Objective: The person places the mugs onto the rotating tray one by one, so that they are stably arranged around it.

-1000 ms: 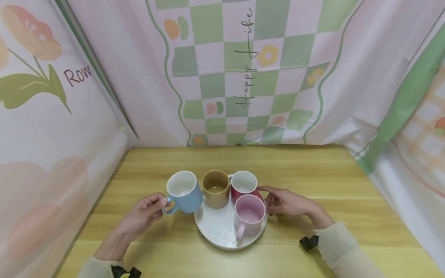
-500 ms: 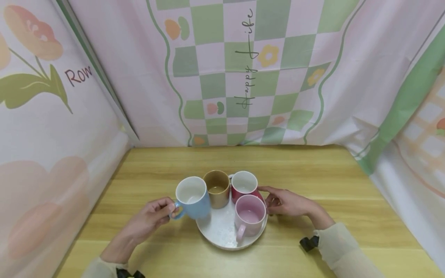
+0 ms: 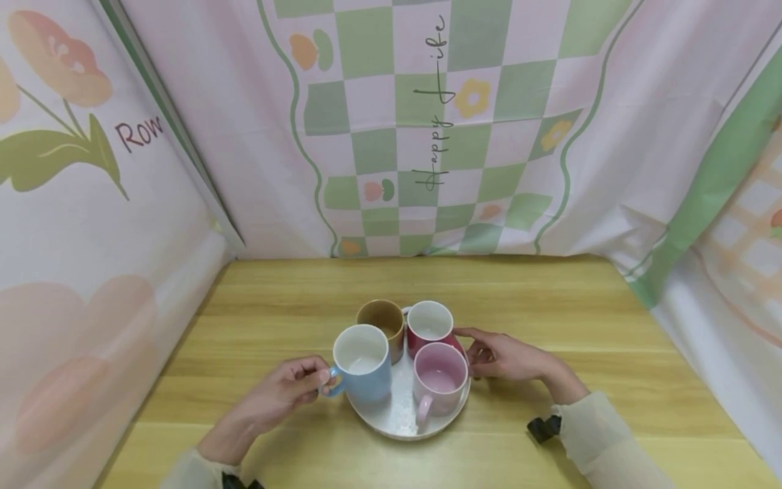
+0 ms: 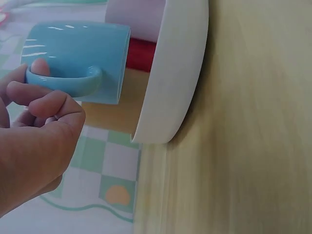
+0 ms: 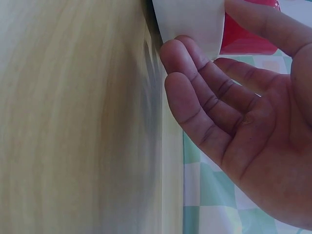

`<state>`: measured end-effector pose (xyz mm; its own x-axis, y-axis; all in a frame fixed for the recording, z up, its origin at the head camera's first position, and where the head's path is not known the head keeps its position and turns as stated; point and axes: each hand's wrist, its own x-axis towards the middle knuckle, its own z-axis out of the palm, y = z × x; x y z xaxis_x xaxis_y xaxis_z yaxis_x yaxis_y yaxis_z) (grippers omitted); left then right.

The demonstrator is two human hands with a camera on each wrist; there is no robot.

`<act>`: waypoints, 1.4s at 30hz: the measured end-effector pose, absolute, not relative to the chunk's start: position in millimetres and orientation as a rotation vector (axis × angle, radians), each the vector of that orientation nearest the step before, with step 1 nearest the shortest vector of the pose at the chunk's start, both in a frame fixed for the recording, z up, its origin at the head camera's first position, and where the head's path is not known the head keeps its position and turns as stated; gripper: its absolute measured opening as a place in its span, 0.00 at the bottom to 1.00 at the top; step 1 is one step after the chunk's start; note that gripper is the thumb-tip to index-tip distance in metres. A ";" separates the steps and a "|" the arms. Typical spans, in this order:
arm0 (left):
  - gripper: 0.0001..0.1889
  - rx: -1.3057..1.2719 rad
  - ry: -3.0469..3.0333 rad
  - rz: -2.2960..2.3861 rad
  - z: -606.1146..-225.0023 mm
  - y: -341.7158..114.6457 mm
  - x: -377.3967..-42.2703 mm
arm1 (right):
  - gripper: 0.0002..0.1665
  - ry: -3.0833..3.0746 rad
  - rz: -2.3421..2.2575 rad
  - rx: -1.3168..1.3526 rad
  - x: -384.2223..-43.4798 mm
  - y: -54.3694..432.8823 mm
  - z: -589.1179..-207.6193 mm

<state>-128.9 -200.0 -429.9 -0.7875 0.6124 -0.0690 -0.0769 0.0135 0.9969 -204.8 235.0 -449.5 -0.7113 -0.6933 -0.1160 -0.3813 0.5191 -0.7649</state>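
Note:
My left hand (image 3: 287, 392) pinches the handle of a light blue mug (image 3: 366, 380) with a white inside. In the left wrist view this mug (image 4: 80, 58) is upright, its base raised over the rim of a white round dish (image 3: 391, 429). On the dish stand a brown mug (image 3: 394, 329), partly hidden behind the blue one, a red mug (image 3: 421, 343) with a white inside, and a pink mug (image 3: 436, 390), its handle toward me. At the dish's right side rests my right hand (image 3: 507, 356), with thumb at the rim (image 5: 192, 24) and fingers loosely extended.
The dish stands on a wooden table (image 3: 519, 441). Behind it hangs a checkered cloth (image 3: 415, 156), with printed cloths along the left (image 3: 91, 238) and right (image 3: 721, 272) sides.
My left hand has carried the blue mug right and toward me, from the dish's left edge to over its left part, now covering some of the brown mug. My right hand stays put.

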 end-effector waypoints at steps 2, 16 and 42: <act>0.08 0.571 1.806 1.812 -431.7 -196.2 -129.0 | 0.45 2.349 -1.043 -0.880 -204.6 235.0 -449.8; 0.16 0.604 1.828 1.753 -441.1 -179.1 -134.6 | 0.45 2.343 -1.050 -0.865 -203.1 233.5 -446.6; 0.20 0.531 1.855 1.682 -451.8 -171.7 -142.1 | 0.45 2.351 -1.055 -0.862 -204.2 233.9 -449.2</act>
